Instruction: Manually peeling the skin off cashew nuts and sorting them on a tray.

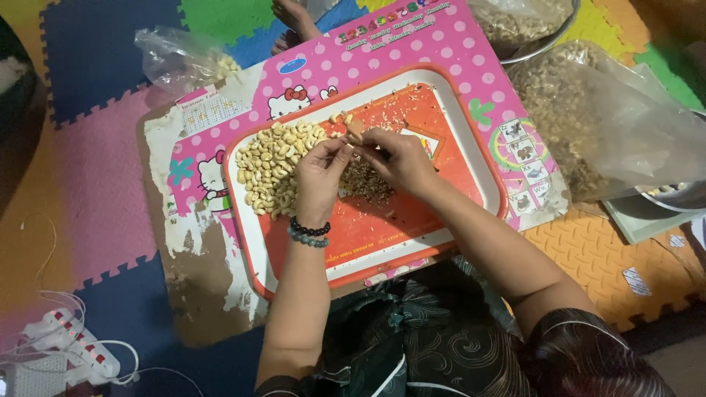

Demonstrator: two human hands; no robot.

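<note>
Head view looks down on two hands meeting over one orange tray with a white rim, which sits on a pink dotted lap board. Left hand is curled, its fingertips pinched on a single cashew nut above the tray's middle; right hand is closed too, its fingers touching the same nut from the right — whether it also grips a small tool cannot be told. Two bead bracelets, one black and one grey-blue, circle the left wrist. One heap of pale peeled cashews lies on the left part of the tray, just beside the left hand, too many to count. One patch of brown skin scraps lies under the hands. Far right, two clear bags of nuts rest on the foam mat; a third, smaller bag lies far left. One white power strip sits near left.
</note>
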